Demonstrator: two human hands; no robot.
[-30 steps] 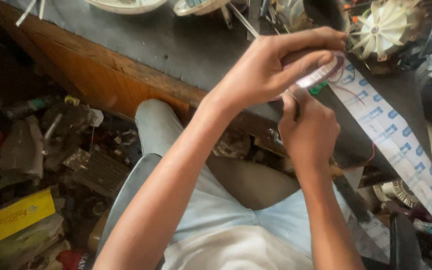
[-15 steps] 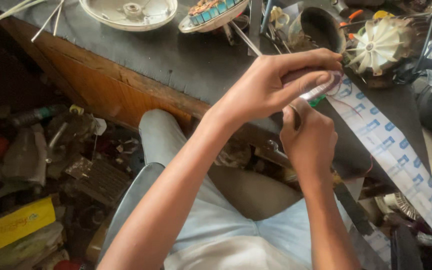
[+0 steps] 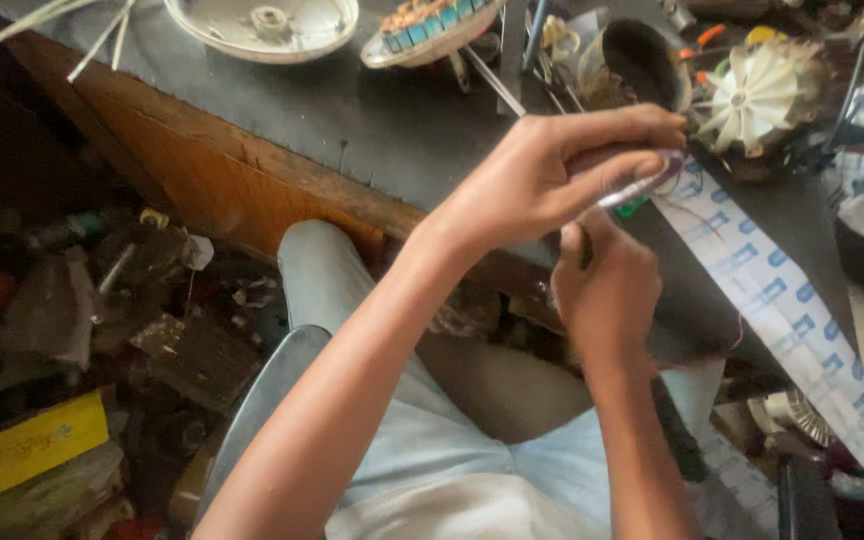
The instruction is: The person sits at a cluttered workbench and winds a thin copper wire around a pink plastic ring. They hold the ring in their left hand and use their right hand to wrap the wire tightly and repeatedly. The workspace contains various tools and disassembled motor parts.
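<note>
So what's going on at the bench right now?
A seated person works at the edge of a dark workbench. The left hand pinches one end of a long white strip with blue marks, which trails down to the right. The right hand is closed just beneath it; what it holds is hidden. A white fan impeller and a pale dish-shaped cover lie on the bench.

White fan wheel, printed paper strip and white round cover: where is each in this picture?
white fan wheel (image 3: 752, 97): head view, on its hub.
printed paper strip (image 3: 787, 300): head view, mid-length.
white round cover (image 3: 262, 25): head view, inner face near the centre.
</note>
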